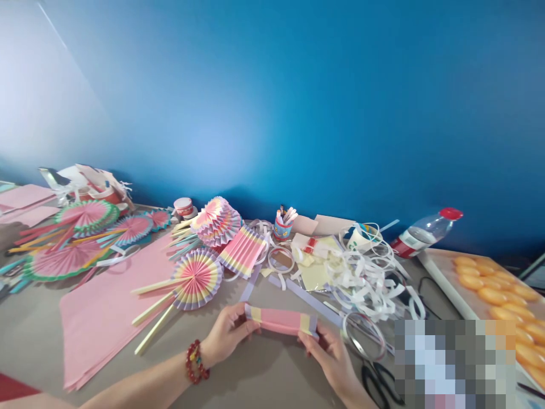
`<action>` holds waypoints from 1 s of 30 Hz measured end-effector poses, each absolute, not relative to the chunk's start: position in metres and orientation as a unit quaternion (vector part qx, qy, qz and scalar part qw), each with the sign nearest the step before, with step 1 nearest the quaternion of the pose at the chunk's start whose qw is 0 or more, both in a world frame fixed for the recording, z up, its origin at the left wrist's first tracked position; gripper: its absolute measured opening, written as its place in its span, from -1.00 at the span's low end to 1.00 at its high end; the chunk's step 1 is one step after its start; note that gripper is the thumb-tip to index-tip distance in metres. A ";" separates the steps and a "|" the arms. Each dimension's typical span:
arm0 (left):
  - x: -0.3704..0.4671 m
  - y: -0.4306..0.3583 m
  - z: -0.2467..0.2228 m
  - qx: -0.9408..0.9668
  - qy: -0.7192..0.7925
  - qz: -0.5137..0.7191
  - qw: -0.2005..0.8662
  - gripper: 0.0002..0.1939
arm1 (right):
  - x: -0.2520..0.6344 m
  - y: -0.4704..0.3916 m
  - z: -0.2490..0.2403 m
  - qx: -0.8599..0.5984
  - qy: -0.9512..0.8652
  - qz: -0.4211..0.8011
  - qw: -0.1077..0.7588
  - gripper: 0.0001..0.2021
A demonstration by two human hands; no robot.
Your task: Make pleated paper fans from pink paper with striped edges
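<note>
Left hand: in the head view, thumb and fingers were closed on one end of the folded paper strip; a red beaded bracelet circled the wrist.
Right hand: thumb and fingers pinched the other end.
Folded paper strip: it was pink, with yellow and lilac ends, and stretched between both hands above the grey table.
Round fan: it lay beyond the left hand with pale sticks, partly over pink sheets.
Pleated paper: it sat beside that fan.
White strips: they lay tangled beyond the right hand.
Scissors: their black handles showed beside the right hand.
Bottle: it leaned, red-capped, near the blue wall.
</note>
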State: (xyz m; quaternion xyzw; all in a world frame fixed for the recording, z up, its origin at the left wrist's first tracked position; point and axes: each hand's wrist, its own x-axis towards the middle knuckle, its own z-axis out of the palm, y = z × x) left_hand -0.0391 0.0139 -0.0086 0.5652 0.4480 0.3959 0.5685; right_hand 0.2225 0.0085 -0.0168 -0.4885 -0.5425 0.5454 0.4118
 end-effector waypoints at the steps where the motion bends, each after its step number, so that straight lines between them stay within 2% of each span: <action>1: -0.039 0.014 -0.008 0.567 0.448 0.394 0.568 -0.64 | 0.222 0.009 -0.017 -0.489 -0.542 0.546 0.411 -0.62; 6: -0.039 0.020 -0.004 0.533 0.468 0.423 0.563 -0.63 | 0.223 0.012 -0.011 -0.475 -0.554 0.567 0.383 -0.60; 10: -0.038 0.022 -0.003 0.489 0.449 0.447 0.599 -0.60 | 0.223 0.013 -0.005 -0.474 -0.548 0.573 0.384 -0.58; 13: -0.038 0.022 -0.001 0.487 0.432 0.440 0.619 -0.58 | 0.222 0.013 -0.003 -0.479 -0.538 0.566 0.400 -0.56; 21: -0.037 0.022 -0.004 0.477 0.477 0.455 0.581 -0.64 | 0.222 0.016 -0.014 -0.475 -0.500 0.552 0.469 -0.57; 25: -0.039 0.020 0.000 0.528 0.459 0.384 0.603 -0.66 | 0.226 0.018 -0.022 -0.475 -0.445 0.571 0.500 -0.60; 30: -0.037 0.013 0.007 0.673 0.460 0.294 0.500 -0.75 | 0.228 0.019 -0.021 -0.498 -0.360 0.586 0.528 -0.59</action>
